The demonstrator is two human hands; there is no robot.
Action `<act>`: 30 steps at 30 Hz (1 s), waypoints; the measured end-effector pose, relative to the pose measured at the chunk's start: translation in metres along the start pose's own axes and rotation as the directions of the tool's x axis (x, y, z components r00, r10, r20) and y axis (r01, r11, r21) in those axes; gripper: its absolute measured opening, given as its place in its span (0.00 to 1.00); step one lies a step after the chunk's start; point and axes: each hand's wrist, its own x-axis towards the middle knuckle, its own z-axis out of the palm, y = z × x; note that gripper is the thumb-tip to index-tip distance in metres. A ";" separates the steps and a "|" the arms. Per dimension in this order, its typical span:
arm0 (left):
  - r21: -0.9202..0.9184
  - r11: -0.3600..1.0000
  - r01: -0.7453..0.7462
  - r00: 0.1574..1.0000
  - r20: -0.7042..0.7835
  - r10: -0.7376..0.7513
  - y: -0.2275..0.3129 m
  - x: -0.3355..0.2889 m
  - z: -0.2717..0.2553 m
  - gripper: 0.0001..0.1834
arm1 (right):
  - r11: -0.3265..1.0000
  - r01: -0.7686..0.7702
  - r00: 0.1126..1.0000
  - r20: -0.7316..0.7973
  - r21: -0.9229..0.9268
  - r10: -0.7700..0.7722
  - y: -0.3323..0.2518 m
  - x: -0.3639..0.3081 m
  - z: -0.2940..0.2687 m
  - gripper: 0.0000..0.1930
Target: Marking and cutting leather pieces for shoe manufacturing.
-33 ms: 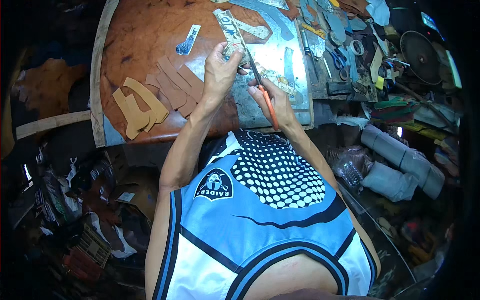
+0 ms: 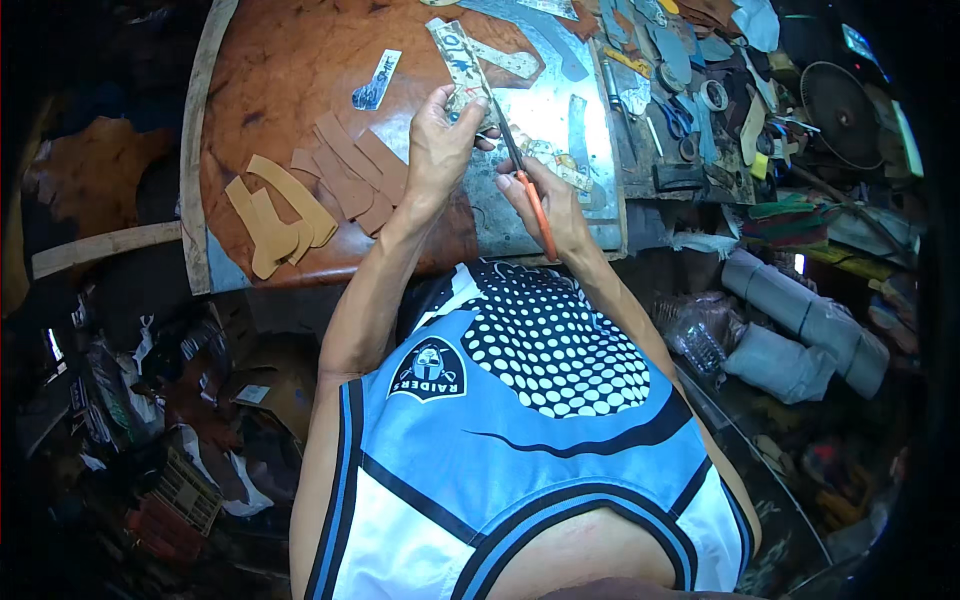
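Note:
My left hand (image 2: 443, 135) is closed on a pale, stained pattern strip (image 2: 457, 58) with dark marks on it, thumb on top, its far end pointing away from me. In my right hand (image 2: 556, 205) are scissors (image 2: 545, 222) with orange handles. Their dark blades reach up along the strip's right edge, close to my left fingertips; whether they bite into it I cannot tell. Left of my hands lie several tan leather pieces (image 2: 318, 215) and several brown leather pieces (image 2: 350, 165). A small white-and-blue template (image 2: 378, 80) lies beyond them.
Brown leather (image 2: 290, 70) covers the left of the table; a shiny pale sheet (image 2: 500, 215) lies at right. More pale strips (image 2: 505, 60) rest beyond my hands. A cluttered side bench holds blue-handled scissors (image 2: 675, 120) and a tape roll (image 2: 713, 95). Behind it stands a round fan (image 2: 842, 112).

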 end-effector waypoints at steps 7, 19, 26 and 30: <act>-0.012 1.000 0.012 1.000 -0.003 -0.012 -0.006 -0.001 0.000 0.17 | 0.998 0.055 0.998 -0.011 -0.014 -0.056 0.015 0.000 0.004 0.13; -0.009 0.999 0.037 0.999 0.033 -0.037 -0.006 0.000 0.003 0.17 | 0.993 0.111 0.993 -0.043 -0.027 -0.113 0.021 -0.004 0.004 0.10; 0.046 0.998 0.031 0.977 0.209 -0.040 -0.002 -0.003 -0.005 0.16 | 0.999 0.033 0.999 -0.031 -0.009 -0.034 0.014 -0.007 0.002 0.13; 0.004 0.998 0.068 0.971 0.229 -0.067 0.001 -0.011 0.003 0.17 | 0.989 0.145 0.983 -0.112 0.011 -0.143 0.025 -0.002 0.002 0.12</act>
